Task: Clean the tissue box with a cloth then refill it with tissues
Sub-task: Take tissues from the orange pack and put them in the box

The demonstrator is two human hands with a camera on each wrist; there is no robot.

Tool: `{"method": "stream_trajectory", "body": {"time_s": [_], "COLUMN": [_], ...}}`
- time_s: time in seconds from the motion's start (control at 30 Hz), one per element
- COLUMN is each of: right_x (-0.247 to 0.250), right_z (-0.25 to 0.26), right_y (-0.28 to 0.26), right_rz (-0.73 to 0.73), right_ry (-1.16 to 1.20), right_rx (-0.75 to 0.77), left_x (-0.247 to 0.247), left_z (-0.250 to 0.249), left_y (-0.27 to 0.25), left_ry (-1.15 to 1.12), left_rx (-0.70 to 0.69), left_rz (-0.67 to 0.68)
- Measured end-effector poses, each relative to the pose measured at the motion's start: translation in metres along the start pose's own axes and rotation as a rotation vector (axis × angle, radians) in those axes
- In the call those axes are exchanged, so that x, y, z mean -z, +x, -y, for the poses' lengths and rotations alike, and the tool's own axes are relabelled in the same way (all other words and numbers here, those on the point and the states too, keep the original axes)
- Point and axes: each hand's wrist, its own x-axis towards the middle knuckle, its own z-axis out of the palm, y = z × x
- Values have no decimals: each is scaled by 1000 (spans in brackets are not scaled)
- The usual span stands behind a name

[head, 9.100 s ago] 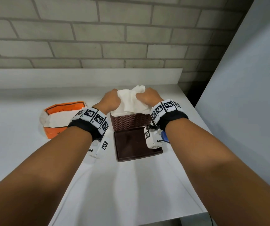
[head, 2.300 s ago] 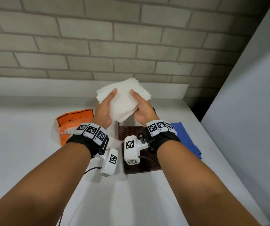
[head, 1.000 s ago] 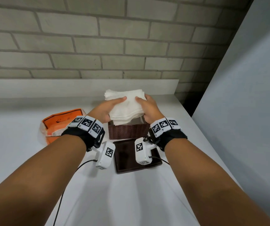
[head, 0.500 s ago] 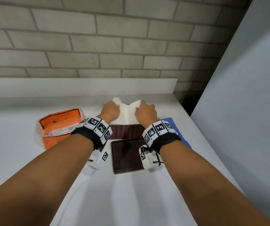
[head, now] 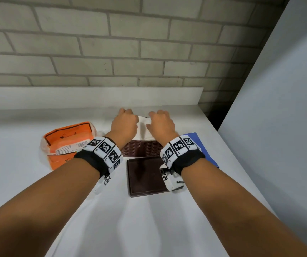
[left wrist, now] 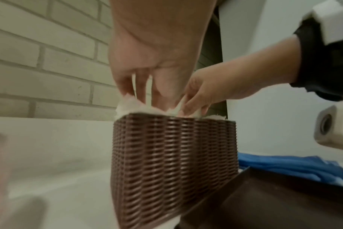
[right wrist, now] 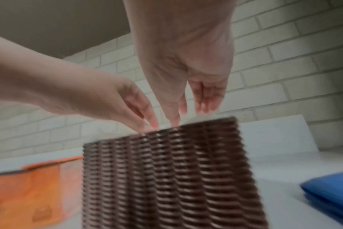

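Fingers of my left hand (head: 124, 125) and right hand (head: 161, 125), straight, press soft white tissues (left wrist: 131, 106) into the stiff brown woven tissue box (left wrist: 172, 167) at frame centre; they should compress easily.

No words or numbers can be read. The orange tissue pack (head: 69, 143), left of centre, carries script lettering and a barcode label, both too small to make out.

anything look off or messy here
Mostly tidy. The tissues still stick up unevenly above the box rim, and its lid lies off on the counter in front. Nothing spilled or damaged.
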Motion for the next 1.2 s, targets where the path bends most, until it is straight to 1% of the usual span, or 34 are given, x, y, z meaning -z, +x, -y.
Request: {"method": "stream_trajectory", "body": {"time_s": [0.1,0.23,0.37,0.43,0.5,0.6,0.63,0.77,0.83,0.9,0.97,1.07,1.13,1.2], "right_x": [-1,1,6,10,15,16,14,5,6,8,11,16,26,39], "right_z": [10,12,10,10,11,14,15,22,24,23,22,18,18,24], "right_y": [4,5,2,1,1,6,8,11,8,7,3,-4,-14,-24], "right_rz": [169,316,406,448,496,595,604,620,615,605,581,479,368,231], "right_ry": [-8,-54,-104,-117,-143,-177,-188,-224,-215,-197,-157,-72,-26,-35], "right_rx": [-20,-4,7,20,35,4,4,-3,-10,-11,-30,-36,-54,-45], "left_x": [1,4,3,3,3,1,0,-6,-7,-6,-3,6,13,21], "left_z": [-5,-13,-16,-16,-14,-10,-10,-14,-16,-15,-13,-9,-3,5], "left_y": [3,5,9,11,10,10,10,11,10,11,8,1,-7,-19], "left_ry": [-16,-19,164,215,179,138,150,198,196,173,110,-29,-141,-222], "left_rx": [-17,-12,-24,-47,-41,-31,-25,35,43,43,29,12,50,101], "left_rz": [192,338,401,420,443,462,466,473,478,468,427,334,245,141]}}
